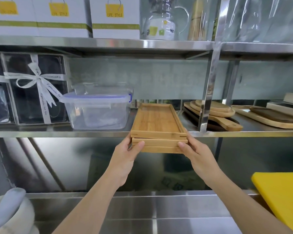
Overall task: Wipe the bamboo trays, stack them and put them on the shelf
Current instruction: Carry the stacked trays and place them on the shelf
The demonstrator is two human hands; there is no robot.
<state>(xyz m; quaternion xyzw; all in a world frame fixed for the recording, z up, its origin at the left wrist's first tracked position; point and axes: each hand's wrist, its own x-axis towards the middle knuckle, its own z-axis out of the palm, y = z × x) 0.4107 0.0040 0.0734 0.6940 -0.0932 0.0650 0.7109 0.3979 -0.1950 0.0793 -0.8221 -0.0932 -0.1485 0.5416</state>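
Note:
A stack of three rectangular bamboo trays (156,122) reaches lengthwise over the steel shelf (57,132), with its near end still out past the shelf's front edge. My left hand (125,159) grips the stack's near left corner, thumb on the front face. My right hand (198,156) holds the near right corner the same way. The stack lies between a clear plastic container and the shelf's upright post.
A clear lidded container (98,110) stands left of the stack, with ribboned gift boxes (35,88) further left. Round wooden boards (213,112) and trays lie right of the steel post (208,92). A yellow cutting board (281,196) leans lower right; a cloth (8,208) lies lower left.

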